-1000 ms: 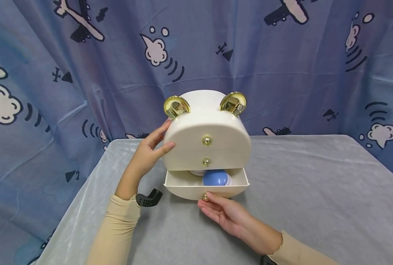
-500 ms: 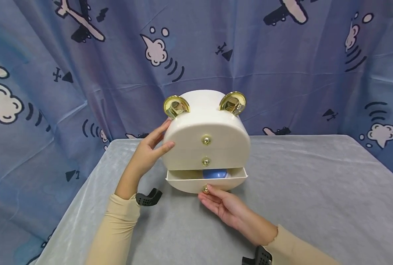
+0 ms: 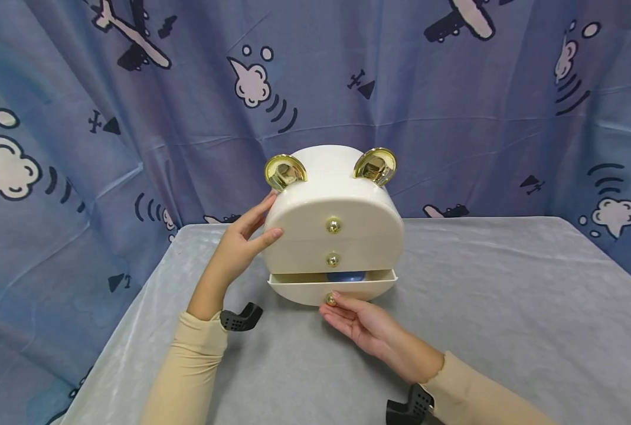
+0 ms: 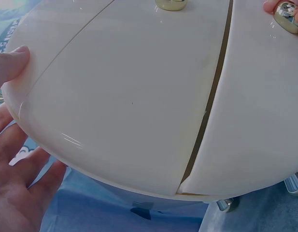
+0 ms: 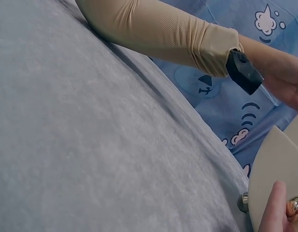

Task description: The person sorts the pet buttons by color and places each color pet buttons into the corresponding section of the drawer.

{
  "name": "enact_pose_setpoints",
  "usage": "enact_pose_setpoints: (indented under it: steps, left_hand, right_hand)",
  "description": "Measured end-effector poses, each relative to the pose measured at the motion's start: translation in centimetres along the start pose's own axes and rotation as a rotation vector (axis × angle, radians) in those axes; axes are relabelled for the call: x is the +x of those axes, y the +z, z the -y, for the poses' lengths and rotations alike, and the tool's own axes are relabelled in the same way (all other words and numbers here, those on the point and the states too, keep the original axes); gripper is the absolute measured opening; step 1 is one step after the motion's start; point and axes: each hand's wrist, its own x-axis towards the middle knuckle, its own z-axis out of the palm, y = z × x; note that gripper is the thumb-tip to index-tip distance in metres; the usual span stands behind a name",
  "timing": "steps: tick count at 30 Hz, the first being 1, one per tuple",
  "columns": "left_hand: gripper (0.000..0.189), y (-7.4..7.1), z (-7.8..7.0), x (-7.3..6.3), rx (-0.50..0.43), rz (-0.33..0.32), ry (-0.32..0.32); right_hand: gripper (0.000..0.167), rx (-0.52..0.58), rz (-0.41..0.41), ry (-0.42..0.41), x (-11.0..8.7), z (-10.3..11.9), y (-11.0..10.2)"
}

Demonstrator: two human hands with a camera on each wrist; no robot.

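Note:
A white rounded storage box (image 3: 299,239) with two gold ear-shaped pieces on top stands on the table. Its lowest drawer (image 3: 294,290) sticks out a little, and the top of a blue object (image 3: 346,276) shows inside. My right hand (image 3: 373,333) pinches the gold knob (image 3: 330,299) of that drawer between thumb and fingers. Against the box's left side rests my left hand (image 3: 230,254), fingers spread along the side and thumb on the front. In the left wrist view a narrow dark gap separates the drawer front (image 4: 257,106) from the panel above.
Two more gold knobs, an upper one (image 3: 333,225) and a lower one (image 3: 333,260), sit on the box front. A grey cloth covers the table (image 3: 506,307). Behind it hangs a blue curtain (image 3: 315,71) printed with planes and clouds.
The lowest drawer has slid inward toward the box, with my right hand moving along on its knob. Less of the blue object shows now. My left hand has stayed on the box's side.

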Motion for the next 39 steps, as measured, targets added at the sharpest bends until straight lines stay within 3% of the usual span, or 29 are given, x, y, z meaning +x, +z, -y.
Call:
enact_pose_setpoints:
  steps: [5, 39]
  left_hand:
    - [0.062, 0.0, 0.0, -0.1, 0.003, -0.006, -0.002]
    - [0.063, 0.0, -0.1, -0.1, 0.0, 0.011, 0.003]
  right_hand:
    - [0.023, -0.007, 0.034, -0.005, 0.3, 0.1, -0.1]
    - [0.031, -0.028, 0.042, -0.01, 1.9, 1.0, -0.7]
